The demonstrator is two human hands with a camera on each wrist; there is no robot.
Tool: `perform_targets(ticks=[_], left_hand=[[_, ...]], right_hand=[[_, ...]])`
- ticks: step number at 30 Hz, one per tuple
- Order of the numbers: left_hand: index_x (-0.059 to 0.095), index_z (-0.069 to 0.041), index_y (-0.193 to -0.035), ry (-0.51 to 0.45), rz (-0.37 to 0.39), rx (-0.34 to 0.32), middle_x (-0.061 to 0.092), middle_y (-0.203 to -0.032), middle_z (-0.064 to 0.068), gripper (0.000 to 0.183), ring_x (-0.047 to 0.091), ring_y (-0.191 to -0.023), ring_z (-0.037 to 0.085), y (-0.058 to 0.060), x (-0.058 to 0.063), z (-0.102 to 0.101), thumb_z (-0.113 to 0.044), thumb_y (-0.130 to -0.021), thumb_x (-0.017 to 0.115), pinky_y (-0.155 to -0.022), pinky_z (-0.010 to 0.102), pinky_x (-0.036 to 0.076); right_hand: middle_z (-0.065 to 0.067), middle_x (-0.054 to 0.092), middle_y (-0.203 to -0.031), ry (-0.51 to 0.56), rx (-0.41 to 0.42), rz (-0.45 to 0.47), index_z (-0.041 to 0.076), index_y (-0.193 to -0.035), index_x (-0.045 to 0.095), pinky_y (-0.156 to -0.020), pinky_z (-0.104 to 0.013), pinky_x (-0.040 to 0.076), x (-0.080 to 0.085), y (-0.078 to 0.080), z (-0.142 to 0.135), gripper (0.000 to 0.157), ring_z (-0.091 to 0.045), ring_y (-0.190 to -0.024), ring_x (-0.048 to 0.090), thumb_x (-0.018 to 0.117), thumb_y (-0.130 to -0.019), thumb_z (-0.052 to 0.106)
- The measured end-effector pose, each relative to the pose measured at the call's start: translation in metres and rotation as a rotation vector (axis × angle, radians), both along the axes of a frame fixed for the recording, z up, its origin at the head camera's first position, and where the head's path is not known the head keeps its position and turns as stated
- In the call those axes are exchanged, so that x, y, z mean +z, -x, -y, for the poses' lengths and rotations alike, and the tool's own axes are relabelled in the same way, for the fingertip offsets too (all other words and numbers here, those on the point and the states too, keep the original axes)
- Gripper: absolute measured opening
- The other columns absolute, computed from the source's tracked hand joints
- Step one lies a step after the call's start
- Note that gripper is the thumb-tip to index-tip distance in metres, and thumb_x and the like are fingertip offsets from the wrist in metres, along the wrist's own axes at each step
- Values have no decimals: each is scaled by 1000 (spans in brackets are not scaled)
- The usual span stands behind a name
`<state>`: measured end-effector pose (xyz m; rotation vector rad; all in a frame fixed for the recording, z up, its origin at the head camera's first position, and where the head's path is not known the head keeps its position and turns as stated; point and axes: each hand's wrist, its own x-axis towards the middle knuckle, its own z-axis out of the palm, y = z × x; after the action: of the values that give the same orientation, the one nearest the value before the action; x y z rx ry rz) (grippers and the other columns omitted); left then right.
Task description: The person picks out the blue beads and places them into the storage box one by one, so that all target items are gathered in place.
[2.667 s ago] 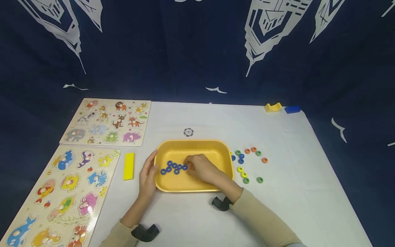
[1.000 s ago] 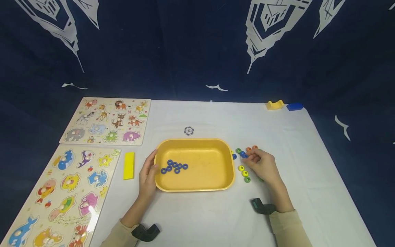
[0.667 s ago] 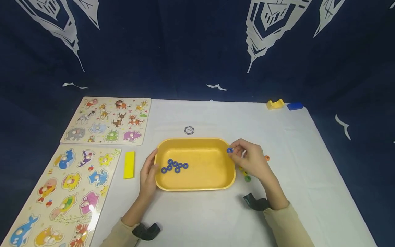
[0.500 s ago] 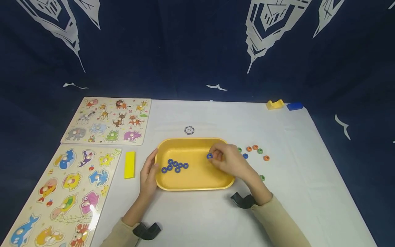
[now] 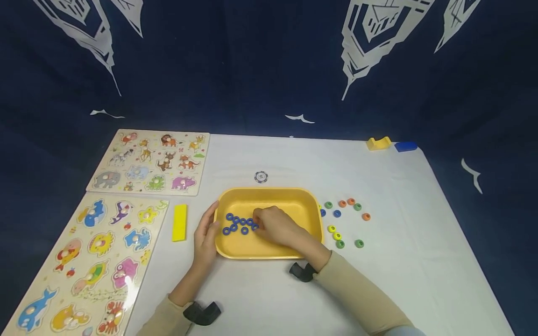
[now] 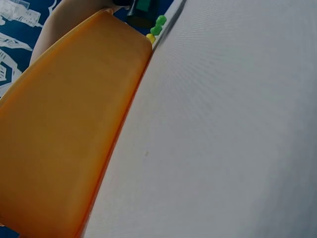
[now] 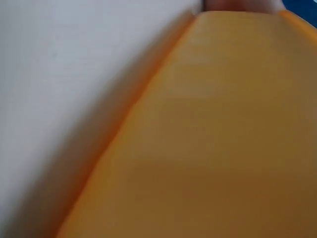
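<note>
A yellow tray (image 5: 269,252) sits mid-table, with several blue ring beads (image 5: 236,220) clustered in its left half. My left hand (image 5: 205,235) grips the tray's left side, fingers along the outer wall and thumb by the rim. Inside the tray, my right hand (image 5: 275,226) is lowered to the right end of the cluster and pinches a blue bead (image 5: 255,227) partly covered by its fingertips. The left wrist view shows the tray (image 6: 74,124) from the side, without the left fingers. Blurred tray floor (image 7: 213,134) fills much of the right wrist view, where no bead shows.
Right of the tray lie loose green (image 5: 359,243), orange (image 5: 366,216), yellow (image 5: 332,228) and blue beads (image 5: 337,213). Two animal puzzle boards (image 5: 145,161) (image 5: 101,261) and a yellow block (image 5: 179,222) are at left. A patterned chip (image 5: 261,177) lies behind; yellow (image 5: 378,143) and blue blocks (image 5: 406,146) stand far right.
My right hand left the tray, picked up a blue bead from the loose ones at right, and carried it left to the blue cluster. The left hand has stayed on the tray.
</note>
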<state>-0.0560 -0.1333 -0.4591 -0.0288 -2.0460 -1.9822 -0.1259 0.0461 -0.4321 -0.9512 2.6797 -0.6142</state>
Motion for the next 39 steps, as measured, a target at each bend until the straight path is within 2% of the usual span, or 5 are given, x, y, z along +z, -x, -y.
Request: perform_targets(ticks=[10, 19, 29, 33, 39], left_hand=[[37, 4, -131, 8, 16, -10, 36, -138, 16, 44, 31, -129, 25, 0, 0, 0, 9, -88, 33, -101, 13, 30], [37, 2, -132, 7, 26, -14, 35, -139, 13, 44, 33, -128, 21, 0, 1, 0, 7, -88, 34, -102, 18, 32], [36, 4, -132, -23, -4, -16, 34, -138, 18, 45, 33, -127, 28, -1, 0, 2, 9, -87, 33, -100, 16, 34], [36, 3, -132, -30, 14, -16, 34, -139, 16, 46, 33, -127, 26, -1, 1, 2, 9, -87, 32, -100, 17, 34], [34, 3, -133, -35, 20, -35, 33, -140, 15, 46, 32, -127, 27, -1, 1, 0, 10, -87, 31, -101, 20, 34]], right_hand=[[10, 57, -71, 152, -34, -34, 11, -93, 64, -60, -16, 44, 10, -8, -13, 16, -3, -65, 51, 64, -77, 13], [8, 56, -70, 514, -222, -237, 12, -95, 64, -49, -18, 40, 23, -16, -96, 21, -5, -61, 46, 70, -75, 14], [15, 53, -73, 429, -592, -408, 27, -107, 61, -46, -16, 37, -63, 15, -203, 33, 1, -61, 42, 70, -75, 24], [14, 53, -74, 383, -651, -338, 32, -107, 58, -46, -17, 40, -75, 18, -213, 32, -4, -61, 45, 68, -77, 25], [3, 58, -75, 357, -602, -129, 16, -107, 60, -47, -18, 43, -47, 3, -198, 33, -13, -60, 49, 68, -77, 27]])
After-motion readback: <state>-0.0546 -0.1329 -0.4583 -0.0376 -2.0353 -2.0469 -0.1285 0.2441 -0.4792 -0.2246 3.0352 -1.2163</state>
